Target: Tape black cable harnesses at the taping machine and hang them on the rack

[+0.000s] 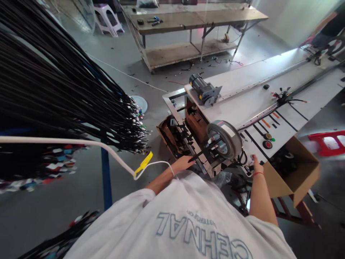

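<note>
The left hand [183, 163] lies at the near end of the bench [242, 104], fingers on a black cable [198, 155] running to the tape reel [225, 139]; whether it grips cannot be told. The right hand [257, 166] rests at the bench's near edge below the push buttons [267, 141]; its grasp is likewise unclear; a cardboard box [296, 176] sits just beside it.

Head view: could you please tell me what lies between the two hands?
In the head view, a grey wheel at the machine's end, with black cables just below it, lies between the left hand and the right hand.
</note>
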Tool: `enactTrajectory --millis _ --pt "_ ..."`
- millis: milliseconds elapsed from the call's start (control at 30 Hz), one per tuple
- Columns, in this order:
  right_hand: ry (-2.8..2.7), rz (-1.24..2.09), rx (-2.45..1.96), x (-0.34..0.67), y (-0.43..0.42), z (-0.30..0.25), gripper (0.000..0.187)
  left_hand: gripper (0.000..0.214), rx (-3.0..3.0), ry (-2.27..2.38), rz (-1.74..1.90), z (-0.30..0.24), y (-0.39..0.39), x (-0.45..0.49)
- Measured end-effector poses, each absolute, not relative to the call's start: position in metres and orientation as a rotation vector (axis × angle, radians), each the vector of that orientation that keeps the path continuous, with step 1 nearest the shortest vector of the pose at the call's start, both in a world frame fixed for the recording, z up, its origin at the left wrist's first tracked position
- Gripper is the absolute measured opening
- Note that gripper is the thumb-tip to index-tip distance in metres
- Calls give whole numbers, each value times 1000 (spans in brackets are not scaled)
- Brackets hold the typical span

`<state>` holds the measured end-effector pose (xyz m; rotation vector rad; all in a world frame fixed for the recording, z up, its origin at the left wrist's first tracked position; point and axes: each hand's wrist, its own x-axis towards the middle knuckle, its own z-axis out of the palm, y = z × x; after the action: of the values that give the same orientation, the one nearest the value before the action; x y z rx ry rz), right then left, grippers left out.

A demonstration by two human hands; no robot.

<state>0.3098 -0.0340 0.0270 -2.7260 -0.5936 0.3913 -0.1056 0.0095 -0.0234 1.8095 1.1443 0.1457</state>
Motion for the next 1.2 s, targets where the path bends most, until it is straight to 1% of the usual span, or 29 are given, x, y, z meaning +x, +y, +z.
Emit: enactTrajectory --millis 67,167,233,333,433,600,767,900,1200 --pt "-317 491 -2751 319 -37 7 82 27 1806 1124 207 -21 6 -105" --pt "-55 500 -2644 319 -38 -9 92 28 1825 1112 239 -16 3 -104" --pt "-1 477 -2604 317 -36 -12 92 28 1857 1111 197 -12 3 -104" --pt "79 347 -2632 310 -34 -11 91 31 1939 1097 109 -5 5 -106" --pt "95 267 -2649 302 -32 -9 89 33 1934 1098 93 0 6 -108" --pt "81 290 -2652 294 -33 -1 83 30 1869 1107 222 -2 3 -107" --pt "82 301 -2640 291 -33 5 79 32 1858 1119 305 3 11 -93" --pt "76 301 -2641 293 -34 3 77 27 1888 1093 350 13 21 -78" --pt "91 297 -2689 298 -32 -4 84 20 1872 1079 372 13 26 -57"
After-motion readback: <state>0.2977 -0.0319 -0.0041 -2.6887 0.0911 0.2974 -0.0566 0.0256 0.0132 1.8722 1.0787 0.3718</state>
